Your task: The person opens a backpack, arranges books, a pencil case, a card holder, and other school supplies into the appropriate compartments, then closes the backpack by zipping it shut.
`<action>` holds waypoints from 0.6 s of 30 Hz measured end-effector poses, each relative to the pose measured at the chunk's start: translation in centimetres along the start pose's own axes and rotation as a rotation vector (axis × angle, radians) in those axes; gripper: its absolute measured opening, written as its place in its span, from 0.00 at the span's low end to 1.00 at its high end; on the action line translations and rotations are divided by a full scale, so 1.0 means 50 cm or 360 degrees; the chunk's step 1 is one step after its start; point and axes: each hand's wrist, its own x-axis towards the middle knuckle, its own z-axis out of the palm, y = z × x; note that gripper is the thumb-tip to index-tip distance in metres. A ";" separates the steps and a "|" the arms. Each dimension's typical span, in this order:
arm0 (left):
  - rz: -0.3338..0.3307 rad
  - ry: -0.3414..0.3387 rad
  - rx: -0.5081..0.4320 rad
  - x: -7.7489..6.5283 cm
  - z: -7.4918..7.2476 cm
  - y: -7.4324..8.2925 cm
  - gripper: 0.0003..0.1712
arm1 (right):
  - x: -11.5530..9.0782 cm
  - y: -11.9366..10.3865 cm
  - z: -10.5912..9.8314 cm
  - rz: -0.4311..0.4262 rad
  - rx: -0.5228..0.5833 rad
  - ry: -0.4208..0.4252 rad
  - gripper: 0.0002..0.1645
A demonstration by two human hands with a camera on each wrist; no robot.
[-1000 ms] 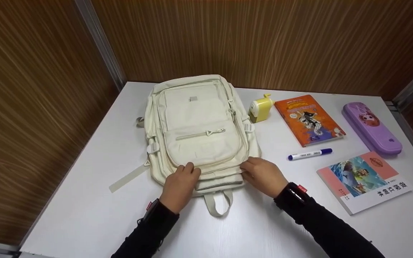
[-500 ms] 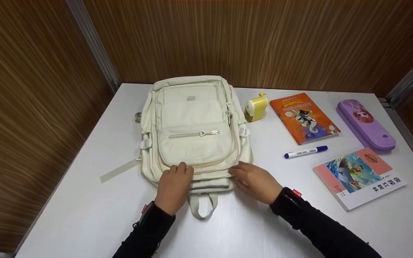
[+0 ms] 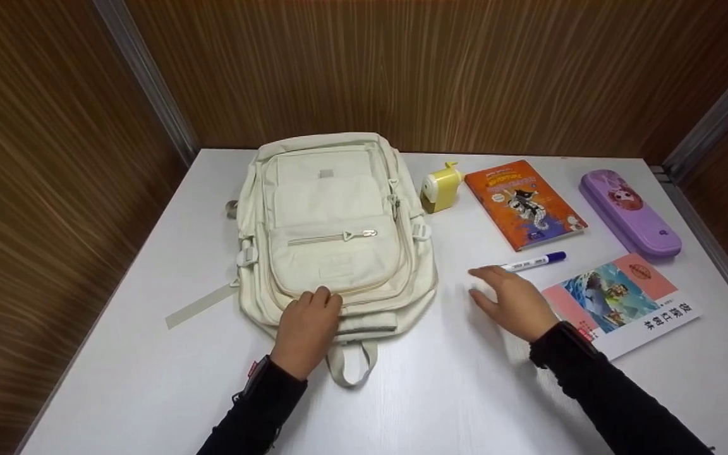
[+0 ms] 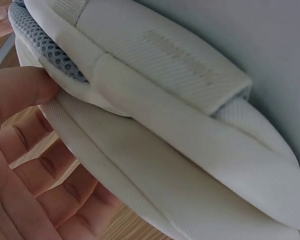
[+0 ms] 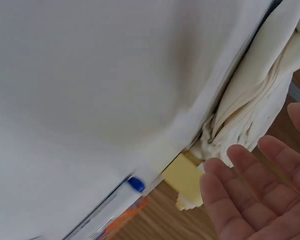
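A cream backpack [image 3: 332, 253] lies on the white table, its webbing loop towards the near edge. My left hand [image 3: 307, 328] grips the near edge of the backpack. In the left wrist view the thumb [image 4: 25, 90] presses one side of the cream fabric [image 4: 140, 145], with the fingers on the other side. My right hand [image 3: 515, 303] is off to the right, apart from the backpack, fingers spread and holding nothing. It is nearest to a white marker [image 3: 531, 262] with a blue cap, and partly covers it in the head view.
Right of the backpack stands a yellow pencil sharpener [image 3: 441, 188]. An orange book [image 3: 525, 202], a purple pencil case [image 3: 630, 212] and a pink-and-white book [image 3: 623, 303] lie further right. Wood-grain panels [image 3: 402, 76] border the table at the back and sides.
My right hand has let go of the backpack's near edge and moved right, towards the marker. The left hand keeps its hold. The whole scene has shifted slightly left in view.
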 end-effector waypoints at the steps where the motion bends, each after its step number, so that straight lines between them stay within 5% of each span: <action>1: -0.0001 0.0000 -0.0001 0.000 0.001 -0.001 0.13 | -0.003 0.016 -0.010 0.0053 -0.0008 0.0015 0.23; 12: 0.0029 0.0071 0.0033 0.001 0.006 -0.001 0.12 | -0.095 0.203 -0.132 0.0638 -0.0013 0.0045 0.34; 18: 0.0006 0.0055 0.0029 0.002 0.006 0.001 0.11 | -0.141 0.241 -0.155 0.0866 -0.0047 -0.0076 0.38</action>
